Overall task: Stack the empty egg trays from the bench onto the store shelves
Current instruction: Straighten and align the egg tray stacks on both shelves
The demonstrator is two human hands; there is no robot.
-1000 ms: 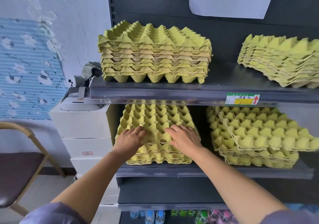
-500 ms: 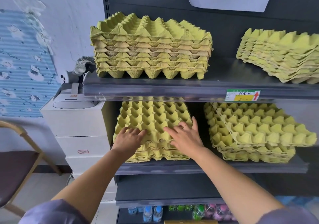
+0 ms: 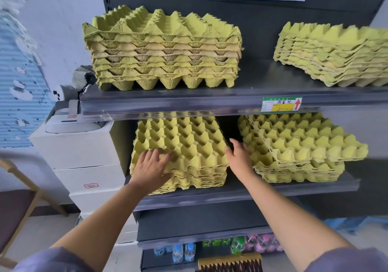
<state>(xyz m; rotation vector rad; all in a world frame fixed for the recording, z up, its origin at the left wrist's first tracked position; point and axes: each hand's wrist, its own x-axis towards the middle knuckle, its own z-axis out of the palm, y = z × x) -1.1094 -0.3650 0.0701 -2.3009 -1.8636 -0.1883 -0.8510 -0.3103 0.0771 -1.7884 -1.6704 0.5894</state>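
Left grip (image 3: 151,166) lies wide and flat, holding nothing, pressing the top of the egg-tray stack (image 3: 184,143) below and left of the price label (image 3: 282,104). Right grip (image 3: 239,158), likewise wide and empty, stands below the label beside that stack. Seemingly the settling step; next, square the edges, then fetch more trays.

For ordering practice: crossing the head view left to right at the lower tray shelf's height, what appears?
Stacked white boxes, left pile of yellow-green pulp egg trays, right hand, right pile of yellow-green egg trays.
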